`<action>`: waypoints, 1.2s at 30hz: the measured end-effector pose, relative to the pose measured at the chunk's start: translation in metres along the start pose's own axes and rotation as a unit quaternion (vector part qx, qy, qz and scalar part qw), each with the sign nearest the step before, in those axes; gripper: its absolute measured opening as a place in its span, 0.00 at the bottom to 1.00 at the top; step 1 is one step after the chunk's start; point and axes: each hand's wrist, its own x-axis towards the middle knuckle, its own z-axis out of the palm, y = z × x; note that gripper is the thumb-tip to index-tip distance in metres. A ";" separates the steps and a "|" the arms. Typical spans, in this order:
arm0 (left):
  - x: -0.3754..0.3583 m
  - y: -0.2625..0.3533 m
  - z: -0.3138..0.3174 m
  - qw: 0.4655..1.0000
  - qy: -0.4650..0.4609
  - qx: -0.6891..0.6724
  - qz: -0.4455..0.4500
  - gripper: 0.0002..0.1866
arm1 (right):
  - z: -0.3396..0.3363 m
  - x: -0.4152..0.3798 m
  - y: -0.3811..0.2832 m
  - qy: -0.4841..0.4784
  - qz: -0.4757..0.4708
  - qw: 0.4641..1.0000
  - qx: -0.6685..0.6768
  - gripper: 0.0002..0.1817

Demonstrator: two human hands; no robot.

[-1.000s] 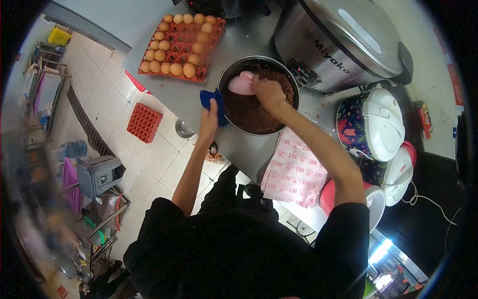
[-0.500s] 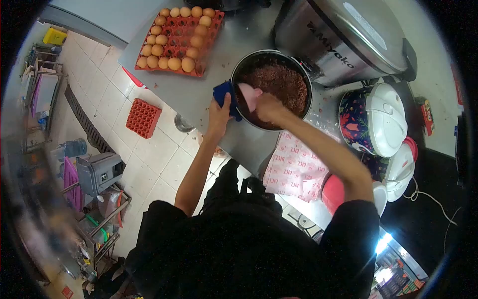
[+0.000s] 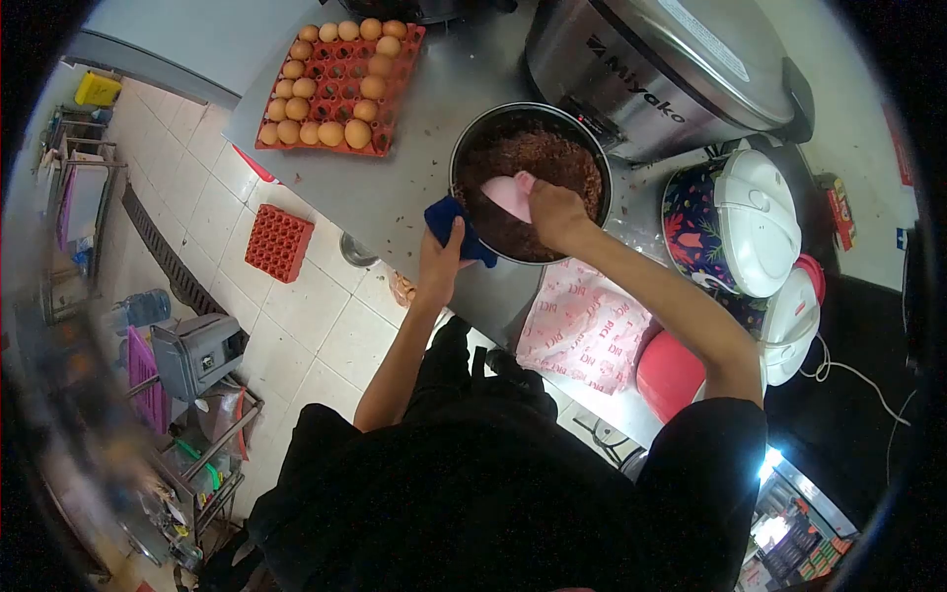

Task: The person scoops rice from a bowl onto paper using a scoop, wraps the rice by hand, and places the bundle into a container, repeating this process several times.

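Observation:
A round metal pot (image 3: 457, 163) stands on the steel counter, holding brown rice-like grains (image 3: 552, 153). My left hand (image 3: 441, 259) grips a folded dark blue cloth (image 3: 456, 225) against the pot's near left rim. Inside the pot, my right hand (image 3: 560, 217) is closed on the handle end of a pink rice scoop (image 3: 507, 195). The scoop's blade rests in the grains, left of my fingers. Part of the grain lies hidden behind my right hand and the scoop.
A red tray of eggs (image 3: 340, 94) sits left of the pot, a large Miyako cooker (image 3: 651, 79) behind right. Printed wrapping paper (image 3: 582, 331), a red container (image 3: 671, 375) and a patterned rice cooker (image 3: 755, 222) stand right. An unfilled egg tray (image 3: 279, 243) is lower left.
My right hand and the scoop have shifted a little to the right in the pot, and the scoop lies flatter. My left hand keeps the cloth at the rim.

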 end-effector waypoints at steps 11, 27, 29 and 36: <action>0.002 0.019 -0.005 0.997 -0.068 0.035 -0.025 0.26 | 0.002 0.009 0.031 -0.229 0.031 0.888 0.398 0.13; 0.063 0.000 -0.037 0.783 0.272 0.403 0.388 0.24 | -0.030 -0.054 0.077 -0.159 0.085 0.664 0.725 0.14; 0.004 -0.048 -0.018 0.827 0.148 0.419 0.343 0.20 | -0.030 -0.091 0.084 -0.120 0.107 0.651 0.742 0.15; -0.073 -0.145 0.085 0.667 -0.419 0.451 0.420 0.19 | 0.022 -0.218 0.091 -0.041 0.228 0.626 0.745 0.16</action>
